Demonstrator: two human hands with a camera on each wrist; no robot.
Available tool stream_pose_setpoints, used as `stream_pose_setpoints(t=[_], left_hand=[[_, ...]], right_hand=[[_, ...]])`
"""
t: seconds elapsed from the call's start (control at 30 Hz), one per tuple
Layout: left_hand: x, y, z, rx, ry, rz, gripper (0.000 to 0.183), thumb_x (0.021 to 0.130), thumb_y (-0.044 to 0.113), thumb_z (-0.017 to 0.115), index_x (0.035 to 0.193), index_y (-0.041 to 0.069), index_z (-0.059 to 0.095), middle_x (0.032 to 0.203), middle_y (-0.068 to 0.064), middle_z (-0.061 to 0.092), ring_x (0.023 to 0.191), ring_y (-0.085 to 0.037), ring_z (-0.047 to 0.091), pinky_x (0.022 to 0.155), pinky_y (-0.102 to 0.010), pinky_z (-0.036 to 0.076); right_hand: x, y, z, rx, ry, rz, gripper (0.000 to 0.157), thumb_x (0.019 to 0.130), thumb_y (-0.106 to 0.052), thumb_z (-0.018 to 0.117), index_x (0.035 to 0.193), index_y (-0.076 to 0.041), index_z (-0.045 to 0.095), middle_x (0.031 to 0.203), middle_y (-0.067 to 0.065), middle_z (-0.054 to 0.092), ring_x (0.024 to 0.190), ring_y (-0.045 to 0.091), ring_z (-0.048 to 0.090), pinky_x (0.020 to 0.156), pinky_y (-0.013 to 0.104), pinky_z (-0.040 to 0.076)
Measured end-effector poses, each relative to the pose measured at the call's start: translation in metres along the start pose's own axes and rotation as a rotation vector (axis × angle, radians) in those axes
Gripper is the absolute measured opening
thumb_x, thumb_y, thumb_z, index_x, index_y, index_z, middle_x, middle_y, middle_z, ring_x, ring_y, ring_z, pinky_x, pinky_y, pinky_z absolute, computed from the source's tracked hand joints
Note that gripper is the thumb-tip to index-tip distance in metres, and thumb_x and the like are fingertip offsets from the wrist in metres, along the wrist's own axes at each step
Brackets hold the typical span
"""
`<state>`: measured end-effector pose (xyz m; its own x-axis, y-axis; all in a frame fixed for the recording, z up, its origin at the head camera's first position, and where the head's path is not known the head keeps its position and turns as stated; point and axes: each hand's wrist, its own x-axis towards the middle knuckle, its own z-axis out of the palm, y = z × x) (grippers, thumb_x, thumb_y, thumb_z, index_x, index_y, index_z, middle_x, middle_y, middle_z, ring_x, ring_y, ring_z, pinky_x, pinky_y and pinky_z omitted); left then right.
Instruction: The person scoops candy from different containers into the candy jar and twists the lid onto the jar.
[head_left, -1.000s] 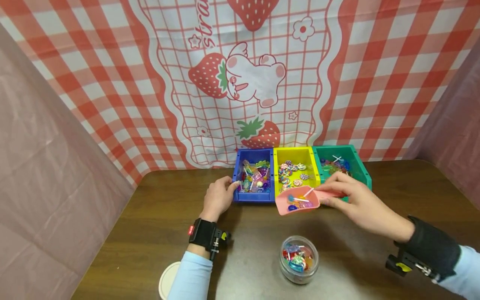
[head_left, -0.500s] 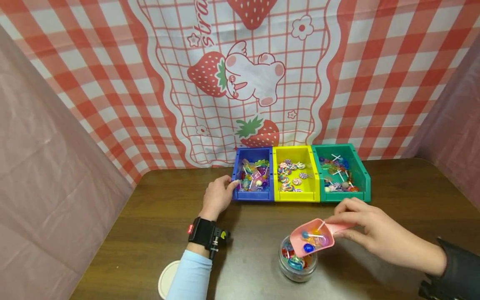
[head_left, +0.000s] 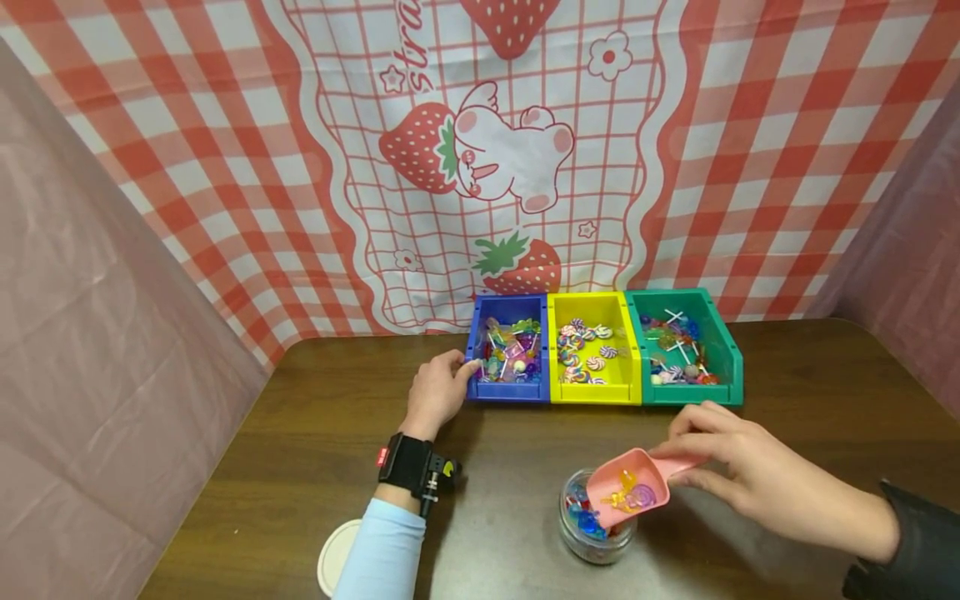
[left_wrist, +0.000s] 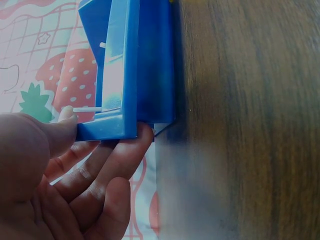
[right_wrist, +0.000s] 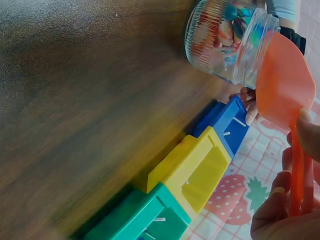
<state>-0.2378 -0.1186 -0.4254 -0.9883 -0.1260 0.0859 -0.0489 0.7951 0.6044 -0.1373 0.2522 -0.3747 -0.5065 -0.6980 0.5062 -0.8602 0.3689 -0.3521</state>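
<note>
My right hand (head_left: pixel 765 479) pinches the handle of a pink scoop (head_left: pixel 651 477), which tilts over the mouth of a clear jar (head_left: pixel 592 546). Yellow and purple candy-like pieces (head_left: pixel 628 493) lie in the scoop, and blue ones show in the jar below its lip. In the right wrist view the scoop (right_wrist: pixel 286 82) is right at the jar's rim (right_wrist: pixel 257 47). My left hand (head_left: pixel 437 392) grips the left wall of the blue bin (head_left: pixel 508 392), thumb over the edge and fingers beneath, as the left wrist view shows on the bin (left_wrist: pixel 131 70).
A yellow bin (head_left: pixel 595 393) with swirl candies and a green bin (head_left: pixel 731 367) with mixed pieces adjoin the blue one. A pale round lid (head_left: pixel 333 558) lies by my left sleeve. Behind the wooden table (head_left: pixel 300 450) hangs a strawberry-print cloth (head_left: pixel 510 150).
My right hand has brought the scoop from before the bins down to the jar and tipped it. Blue pieces have left the scoop and lie in the jar. My left hand stays put.
</note>
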Motion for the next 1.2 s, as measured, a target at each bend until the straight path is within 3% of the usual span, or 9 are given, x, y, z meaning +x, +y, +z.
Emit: stream_pose_setpoints(t=[0.4,0.57,0.77,1.03,1.2], left_hand=[[0.000,0.000,0.000,-0.002,-0.009,-0.005,0.028,0.099,0.042,0.060,0.098,0.015,0.068,0.066,0.000,0.054,0.062,-0.019,0.052,0.058,-0.034,0.037],[-0.001,0.001,0.000,-0.009,-0.019,-0.014,0.029,0.100,0.043,0.059,0.100,0.015,0.068,0.066,0.000,0.054,0.063,-0.020,0.052,0.059,-0.035,0.038],[-0.001,0.001,0.000,-0.012,-0.021,-0.013,0.029,0.100,0.043,0.059,0.100,0.015,0.068,0.067,0.000,0.054,0.062,-0.019,0.052,0.059,-0.035,0.038],[0.000,0.000,0.001,-0.011,-0.023,-0.025,0.028,0.100,0.042,0.059,0.100,0.015,0.068,0.068,0.000,0.055,0.063,-0.019,0.052,0.058,-0.035,0.038],[0.000,0.000,0.001,-0.012,-0.021,-0.025,0.028,0.100,0.042,0.059,0.099,0.015,0.068,0.068,0.000,0.056,0.063,-0.020,0.053,0.059,-0.035,0.038]], right_hand=[[0.005,-0.008,-0.008,-0.071,-0.037,-0.027,0.028,0.083,-0.018,0.080,0.110,-0.023,0.076,0.100,-0.020,0.050,0.095,0.000,0.042,0.071,0.011,0.037],[0.008,-0.013,-0.011,-0.119,-0.042,-0.047,0.019,0.093,-0.032,0.069,0.109,-0.024,0.077,0.099,-0.021,0.048,0.094,0.000,0.041,0.072,0.011,0.034],[0.012,-0.016,-0.014,-0.169,-0.037,-0.071,0.038,0.101,-0.047,0.046,0.106,-0.024,0.077,0.098,-0.020,0.047,0.092,0.000,0.040,0.072,0.011,0.033],[0.017,-0.021,-0.017,-0.216,-0.051,-0.055,0.039,0.101,-0.052,0.040,0.093,-0.029,0.071,0.097,-0.021,0.044,0.089,0.000,0.038,0.070,0.011,0.032],[0.020,-0.023,-0.019,-0.227,-0.048,-0.085,0.044,0.102,-0.050,0.038,0.100,-0.026,0.075,0.098,-0.020,0.046,0.090,0.001,0.037,0.071,0.012,0.032]])
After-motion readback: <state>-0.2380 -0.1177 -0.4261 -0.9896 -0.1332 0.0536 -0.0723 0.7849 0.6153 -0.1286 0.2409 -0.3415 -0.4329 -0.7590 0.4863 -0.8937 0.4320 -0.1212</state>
